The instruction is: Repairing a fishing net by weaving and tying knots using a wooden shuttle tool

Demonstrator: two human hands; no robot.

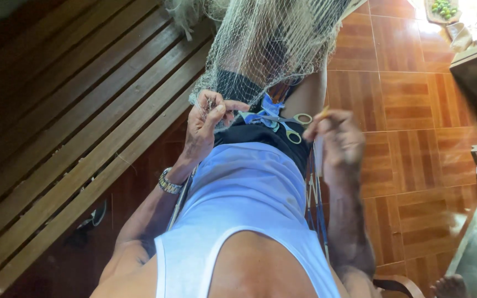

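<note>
Glossy red-brown floor tiles (409,99) across the right half of the frame, dark slatted wooden bench (78,121) filling the left. Pale fishing net (271,44) hanging down from the upper centre, its lower edge gathered at centre frame. Left hand (208,124), left of centre, closed on that bunched lower edge, thumb pressed over the mesh. Right hand (335,138), right of centre, fingers curled shut around a thin orange-tipped tool (323,112) poking up from the fist; too small to tell its kind. Scissors (288,126) with pale green handles lying between the two hands on the dark cloth of the lap, beside a scrap of blue material (266,110). Metal wristwatch (169,182) on the left wrist, lower down. White sleeveless shirt (244,198) filling the lower centre. Tray of small green fruit (443,8) at the upper right corner. Bare foot (448,287) at the lower right edge.
</note>
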